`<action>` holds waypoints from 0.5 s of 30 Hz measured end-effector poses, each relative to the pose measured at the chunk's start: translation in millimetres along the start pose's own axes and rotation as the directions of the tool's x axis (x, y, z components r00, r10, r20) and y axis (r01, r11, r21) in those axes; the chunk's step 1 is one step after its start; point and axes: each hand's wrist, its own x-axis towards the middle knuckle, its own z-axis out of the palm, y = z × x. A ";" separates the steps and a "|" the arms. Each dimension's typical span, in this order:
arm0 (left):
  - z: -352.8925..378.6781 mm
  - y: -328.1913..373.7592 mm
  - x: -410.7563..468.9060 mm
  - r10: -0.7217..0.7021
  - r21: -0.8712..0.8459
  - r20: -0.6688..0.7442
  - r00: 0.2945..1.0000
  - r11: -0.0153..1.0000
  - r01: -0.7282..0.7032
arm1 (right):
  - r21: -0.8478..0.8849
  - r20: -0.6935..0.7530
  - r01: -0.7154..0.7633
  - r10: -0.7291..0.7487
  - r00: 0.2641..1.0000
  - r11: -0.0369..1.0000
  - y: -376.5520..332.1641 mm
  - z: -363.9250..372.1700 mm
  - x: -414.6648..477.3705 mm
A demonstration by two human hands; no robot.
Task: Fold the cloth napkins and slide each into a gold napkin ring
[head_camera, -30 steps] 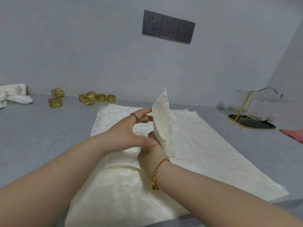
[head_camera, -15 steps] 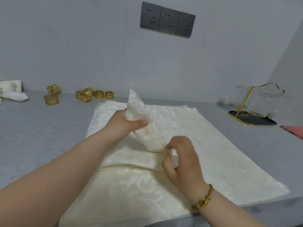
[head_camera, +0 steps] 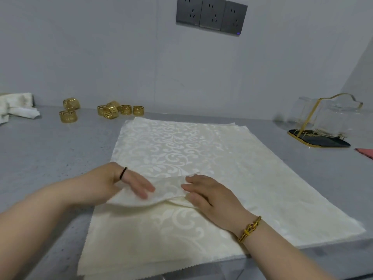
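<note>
- Cream damask napkin (head_camera: 169, 188), folded into a narrow band, lies left to right across the near-middle of a flat stack of napkins (head_camera: 181, 146) in the same cloth.
- On the band's left end rests the left hand (head_camera: 125, 181), palm down, fingers straight and pointing right, a little blurred. Its grip is released and nothing is pinched. A dark ring (head_camera: 123, 173) circles one finger.
- On the band's right end rests the right hand (head_camera: 207, 194), palm down, fingers straight and pointing left, their tips pressing the fold. Its grip is released as well. A gold bracelet (head_camera: 250, 229) sits at the wrist.
- Between the two sets of fingertips, which are near each other but apart, the band's middle shows bare.
- Under the left hand the band's near edge bulges in a soft curve.
- Beneath the stack is the grey bench (head_camera: 40, 158), with the stack's near edge at the bench's near edge.
- Gold napkin rings (head_camera: 125, 109) cluster beyond the stack's far left corner, well apart from both hands, with two more rings (head_camera: 68, 116) further left.
- At the far left edge lie white folded cloths (head_camera: 18, 106).
- At the far right stands a glass holder (head_camera: 323, 120) with a gold frame on a dark tray.
- On the wall above are grey sockets (head_camera: 212, 16).
</note>
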 end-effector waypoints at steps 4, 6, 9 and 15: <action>-19.9 15.3 -10.2 -0.145 0.061 0.058 0.988 0.988 0.142 | -0.110 -0.017 0.023 -0.025 1.000 0.994 0.1 1.9 0.1; -17.0 29.9 1.1 -0.124 0.072 -0.161 0.979 0.988 0.137 | -0.211 -0.082 0.038 -0.057 0.995 0.977 2.0 4.9 -0.5; 22.5 51.2 31.1 -0.104 0.341 -0.394 0.913 0.906 0.250 | -0.243 -0.067 0.048 -0.066 0.996 0.969 2.6 6.4 -1.0; 75.5 27.9 44.5 0.067 0.802 -0.336 0.940 0.543 0.248 | -0.027 0.011 -0.036 0.037 0.999 0.999 1.8 -1.2 -1.0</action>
